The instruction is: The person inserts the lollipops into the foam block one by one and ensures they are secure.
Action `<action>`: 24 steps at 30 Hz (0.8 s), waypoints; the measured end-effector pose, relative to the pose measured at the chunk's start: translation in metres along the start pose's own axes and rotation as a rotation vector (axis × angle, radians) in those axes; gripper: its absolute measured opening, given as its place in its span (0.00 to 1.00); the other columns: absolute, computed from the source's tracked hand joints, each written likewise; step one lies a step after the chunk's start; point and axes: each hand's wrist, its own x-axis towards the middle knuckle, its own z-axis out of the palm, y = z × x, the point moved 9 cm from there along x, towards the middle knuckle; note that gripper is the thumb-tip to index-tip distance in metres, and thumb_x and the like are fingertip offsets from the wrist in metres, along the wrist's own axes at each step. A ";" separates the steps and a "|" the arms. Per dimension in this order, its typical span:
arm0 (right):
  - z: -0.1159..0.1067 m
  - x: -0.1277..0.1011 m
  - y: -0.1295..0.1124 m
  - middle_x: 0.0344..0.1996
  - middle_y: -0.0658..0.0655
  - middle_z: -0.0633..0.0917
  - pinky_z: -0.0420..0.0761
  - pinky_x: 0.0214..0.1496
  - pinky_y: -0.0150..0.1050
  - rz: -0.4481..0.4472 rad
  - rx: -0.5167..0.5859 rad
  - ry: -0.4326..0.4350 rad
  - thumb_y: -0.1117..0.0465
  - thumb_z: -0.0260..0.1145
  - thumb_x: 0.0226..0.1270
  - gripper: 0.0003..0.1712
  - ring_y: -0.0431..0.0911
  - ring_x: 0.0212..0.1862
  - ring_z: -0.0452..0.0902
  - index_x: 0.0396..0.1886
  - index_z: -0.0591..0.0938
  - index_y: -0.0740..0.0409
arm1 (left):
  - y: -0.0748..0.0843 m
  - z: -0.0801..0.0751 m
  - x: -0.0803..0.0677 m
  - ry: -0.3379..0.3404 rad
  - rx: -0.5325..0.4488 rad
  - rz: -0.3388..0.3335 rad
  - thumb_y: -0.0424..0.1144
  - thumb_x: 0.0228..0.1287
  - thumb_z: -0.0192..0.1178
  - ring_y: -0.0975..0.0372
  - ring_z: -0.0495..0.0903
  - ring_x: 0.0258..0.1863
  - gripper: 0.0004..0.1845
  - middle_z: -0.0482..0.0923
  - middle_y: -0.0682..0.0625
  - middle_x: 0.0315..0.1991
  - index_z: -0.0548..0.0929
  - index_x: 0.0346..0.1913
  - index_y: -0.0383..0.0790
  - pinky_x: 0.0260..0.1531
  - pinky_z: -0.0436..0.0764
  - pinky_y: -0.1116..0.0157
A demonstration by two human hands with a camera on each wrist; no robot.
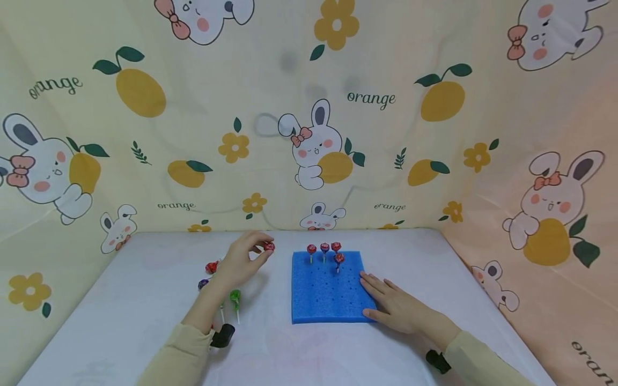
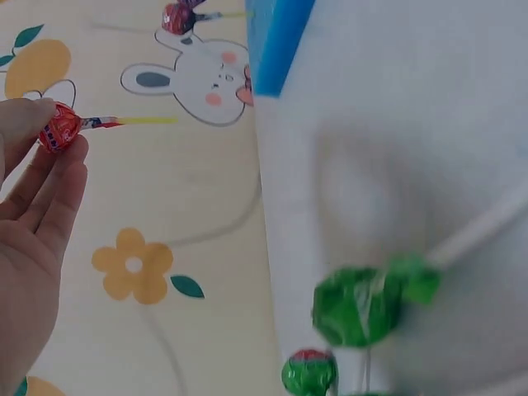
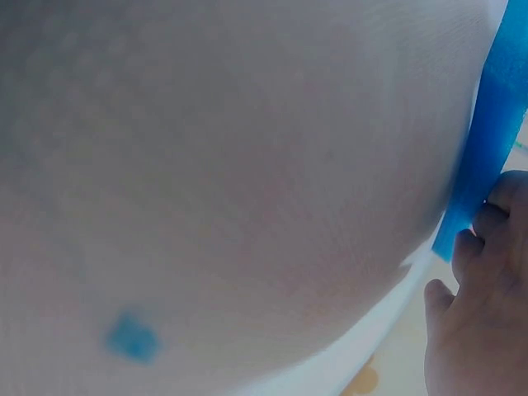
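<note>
White table (image 1: 145, 300), blue foam board (image 1: 318, 295) with holes at centre, right hand (image 1: 396, 305) flat with straight fingers on its near right corner, left hand (image 1: 241, 262) pinching a red lollipop (image 1: 269, 246) just left of the board's far edge, four red lollipops (image 1: 324, 250) standing in its far rows, loose lollipops (image 1: 234, 297) lying by the left wrist

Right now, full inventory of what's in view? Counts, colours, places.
foam block: 1, blue, dotted with holes, centre of table.
standing lollipops: 4, red, stuck in the block's far edge.
held lollipop: 1, red, pinched in left fingertips.
loose lollipops: at least 3, red, purple, green, lying on the table under the left hand.
table: 1, white cover.
backdrop: cream cloth, rabbit and orange print, on three sides.
left hand: raised, left of the block.
right hand: flat on the block's near right corner.
</note>
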 end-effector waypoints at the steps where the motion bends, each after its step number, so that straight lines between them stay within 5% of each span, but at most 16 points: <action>1: 0.000 0.000 0.000 0.84 0.55 0.51 0.50 0.81 0.62 0.001 -0.004 0.001 0.26 0.50 0.75 0.53 0.56 0.83 0.47 0.85 0.53 0.54 | 0.002 0.002 0.000 0.001 -0.005 0.003 0.30 0.68 0.69 0.58 0.83 0.49 0.16 0.82 0.48 0.51 0.83 0.57 0.38 0.49 0.87 0.57; 24: 0.002 0.001 0.002 0.84 0.54 0.51 0.50 0.81 0.61 -0.004 -0.006 -0.002 0.27 0.50 0.75 0.52 0.55 0.83 0.46 0.85 0.54 0.54 | 0.024 0.056 0.014 -0.008 -0.072 0.023 0.35 0.71 0.68 0.60 0.82 0.48 0.11 0.83 0.51 0.50 0.85 0.54 0.41 0.42 0.84 0.63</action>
